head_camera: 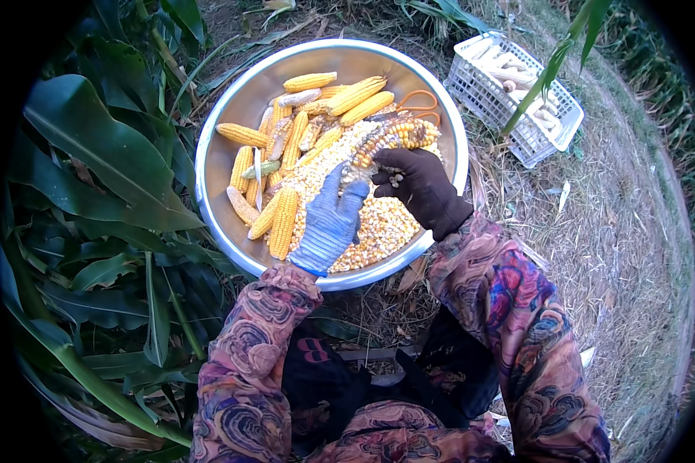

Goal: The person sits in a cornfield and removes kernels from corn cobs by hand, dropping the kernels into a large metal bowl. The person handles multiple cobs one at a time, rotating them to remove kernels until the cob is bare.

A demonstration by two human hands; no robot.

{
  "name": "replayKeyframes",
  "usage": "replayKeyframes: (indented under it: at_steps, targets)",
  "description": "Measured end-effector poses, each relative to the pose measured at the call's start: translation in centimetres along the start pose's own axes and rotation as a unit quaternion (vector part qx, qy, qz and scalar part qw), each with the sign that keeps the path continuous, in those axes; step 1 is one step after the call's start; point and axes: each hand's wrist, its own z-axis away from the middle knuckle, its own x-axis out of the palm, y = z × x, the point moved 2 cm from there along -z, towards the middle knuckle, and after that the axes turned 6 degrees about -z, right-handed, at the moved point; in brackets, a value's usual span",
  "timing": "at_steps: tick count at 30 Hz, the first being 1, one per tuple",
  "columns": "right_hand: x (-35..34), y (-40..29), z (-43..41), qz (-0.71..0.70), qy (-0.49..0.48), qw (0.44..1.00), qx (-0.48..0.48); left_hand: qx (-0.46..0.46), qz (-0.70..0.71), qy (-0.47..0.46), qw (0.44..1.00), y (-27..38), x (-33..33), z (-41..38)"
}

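A wide metal basin (208, 168) holds loose corn kernels (382, 223) and several yellow corn cobs (284, 223). My left hand (330, 217), in a blue-grey knit glove, is over the kernels with forefinger and thumb spread; nothing shows between them. At the right side of the basin, my right hand (420, 185) wears a dark brown glove. Its fingers are curled around a few small kernels (396, 178). Just beyond both hands lies a partly discoloured corn ear (397, 136), with dark, mouldy-looking patches. Whether the right fingers touch it is unclear.
Orange-handled scissors (420, 103) lie in the basin behind the discoloured ear. A white plastic crate (498, 110) of pale stripped cobs (512, 75) stands at the upper right. Green corn leaves (104, 156) crowd the left, and one stalk leaf (547, 78) crosses before the crate.
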Motion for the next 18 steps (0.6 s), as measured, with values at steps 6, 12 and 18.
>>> replayKeyframes:
  at_steps: [6,12,18]
  targets:
    - [-0.9,0.3,-0.4,0.079,-0.005,0.996,-0.031,-0.022,0.052,-0.015,0.998,1.1,0.2,0.4]
    - [-0.3,0.0,0.0,-0.017,-0.018,1.0,0.005,-0.017,0.032,-0.034,0.999,0.4,-0.1,0.1]
    - [0.0,-0.1,0.1,-0.001,0.016,1.0,0.007,-0.03,0.037,-0.02,0.999,0.6,0.1,0.2]
